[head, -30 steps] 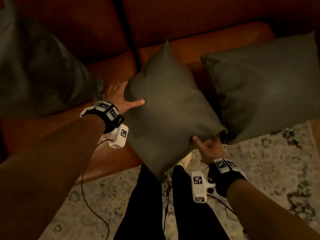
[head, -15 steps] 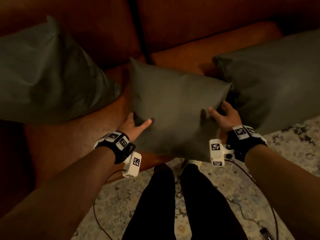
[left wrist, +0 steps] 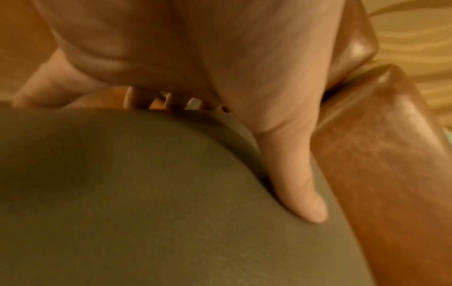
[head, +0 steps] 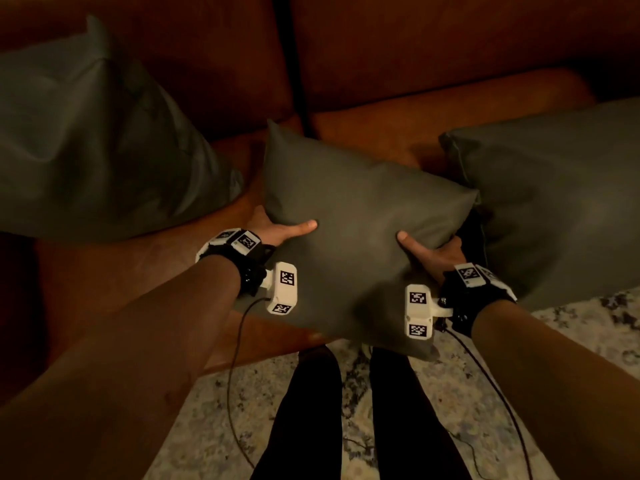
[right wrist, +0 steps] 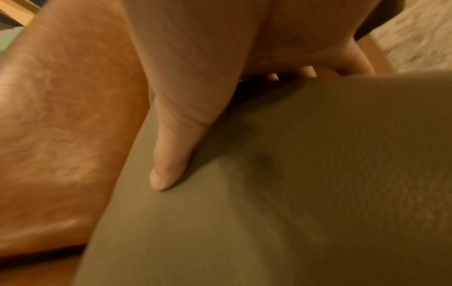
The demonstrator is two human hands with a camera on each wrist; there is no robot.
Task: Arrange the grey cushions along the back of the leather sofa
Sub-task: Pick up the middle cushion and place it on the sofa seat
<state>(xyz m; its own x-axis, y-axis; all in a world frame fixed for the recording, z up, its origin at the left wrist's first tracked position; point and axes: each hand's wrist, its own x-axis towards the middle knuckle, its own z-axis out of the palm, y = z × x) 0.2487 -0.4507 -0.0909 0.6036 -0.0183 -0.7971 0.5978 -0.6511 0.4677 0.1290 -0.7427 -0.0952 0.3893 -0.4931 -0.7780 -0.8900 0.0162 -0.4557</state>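
You hold the middle grey square fabric cushion point(head: 363, 233) between both hands above the front of the brown leather sofa point(head: 398, 53); your left hand point(head: 273, 230) grips its left edge, thumb pressed flat on the front face and fingers wrapped behind; your right hand point(head: 433, 251) grips the right edge the same way, thumb forward, fingers hidden at the back. A second grey cushion point(head: 86, 143) sits beyond and outside your left hand, leaning toward the backrest; a third grey cushion point(head: 561, 202) lies just outside your right hand, its near end overhanging the seat's front toward the pale patterned rug point(head: 571, 327). The step in hand looks like carrying the middle cushion to its place; the next move likely calls for pushing both hands forward and tipping the cushion upright against the backrest near the dark seam ahead of your thumbs, then releasing; the right-side cushion probably needs setting back too.
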